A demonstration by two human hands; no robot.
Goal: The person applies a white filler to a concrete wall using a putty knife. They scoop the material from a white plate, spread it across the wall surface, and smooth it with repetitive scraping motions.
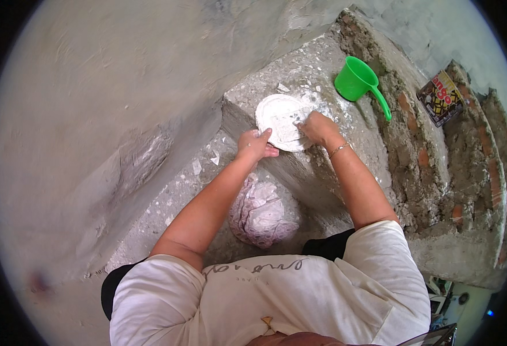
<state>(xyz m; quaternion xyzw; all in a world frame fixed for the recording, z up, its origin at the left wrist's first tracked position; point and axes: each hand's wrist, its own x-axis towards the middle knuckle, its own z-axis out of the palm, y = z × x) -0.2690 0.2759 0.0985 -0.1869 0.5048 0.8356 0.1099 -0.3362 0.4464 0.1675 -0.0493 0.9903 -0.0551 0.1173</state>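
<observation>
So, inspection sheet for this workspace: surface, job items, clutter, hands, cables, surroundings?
Surface: rough grey concrete step, strewn with white residue
Job's things: round white dish, pale material inside
Clutter: green plastic dipper; crumpled purple-and-white bundle; dark, colourfully printed boxy container
Hands: left hand grips dish rim; right hand at dish, grip unclear
Cables: nothing seen
Surroundings: grey plastered wall; rough brick-and-concrete steps at right

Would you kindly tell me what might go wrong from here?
The left hand holds the round white dish at the concrete step's edge; a slip might tip it, perhaps spilling white material onto the crumpled purple-and-white bundle below. The right hand could also knock the green dipper nearby.
</observation>
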